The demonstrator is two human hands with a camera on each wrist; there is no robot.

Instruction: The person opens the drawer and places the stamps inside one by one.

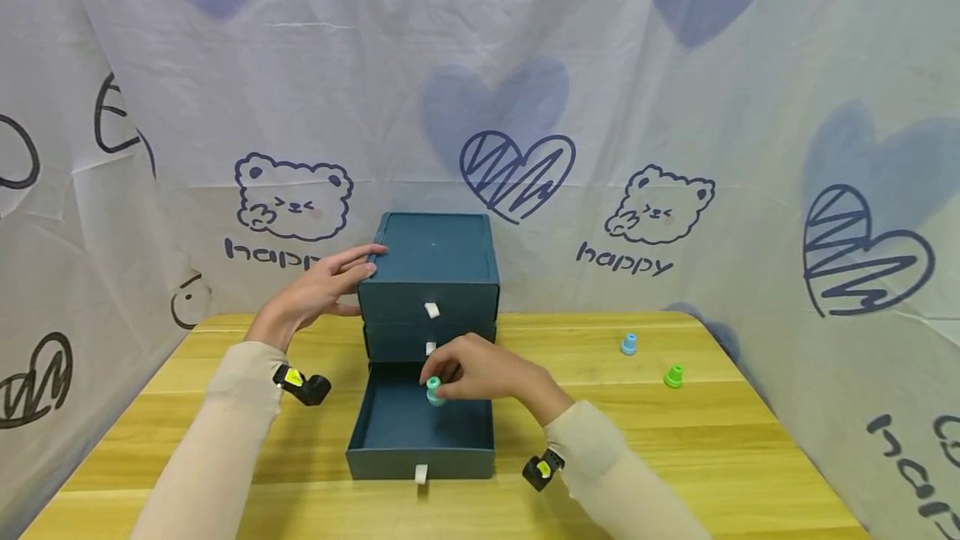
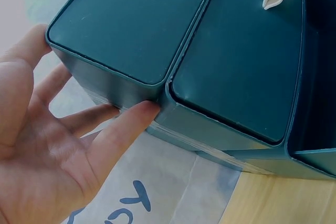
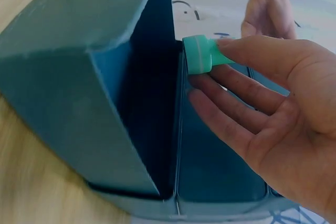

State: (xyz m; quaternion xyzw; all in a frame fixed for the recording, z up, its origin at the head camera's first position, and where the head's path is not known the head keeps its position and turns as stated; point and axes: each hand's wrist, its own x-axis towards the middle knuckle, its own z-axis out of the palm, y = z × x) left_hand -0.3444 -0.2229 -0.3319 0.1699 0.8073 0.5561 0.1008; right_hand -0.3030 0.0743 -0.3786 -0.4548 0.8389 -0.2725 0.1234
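A dark teal drawer box (image 1: pixel 435 252) stands on the table with its bottom drawer (image 1: pixel 420 463) pulled out. Above that drawer, my right hand (image 1: pixel 480 369) pinches a small mint-green stepped plastic piece (image 1: pixel 433 391) between thumb and fingers. The right wrist view shows this mint-green piece (image 3: pixel 198 56) with a wide collar and a narrower end under the thumb. My left hand (image 1: pixel 318 286) rests against the box's left side, fingers extended. Seen from the left wrist, the left hand's fingertips (image 2: pixel 144 111) touch the side wall, the palm standing away from it.
Two similar small pieces, a light blue one (image 1: pixel 628 344) and a green one (image 1: pixel 673 376), stand on the wooden table (image 1: pixel 600 415) to the right. White pull tabs (image 1: pixel 431 310) mark the drawer fronts. A printed cloth (image 1: pixel 525 40) hangs behind the table.
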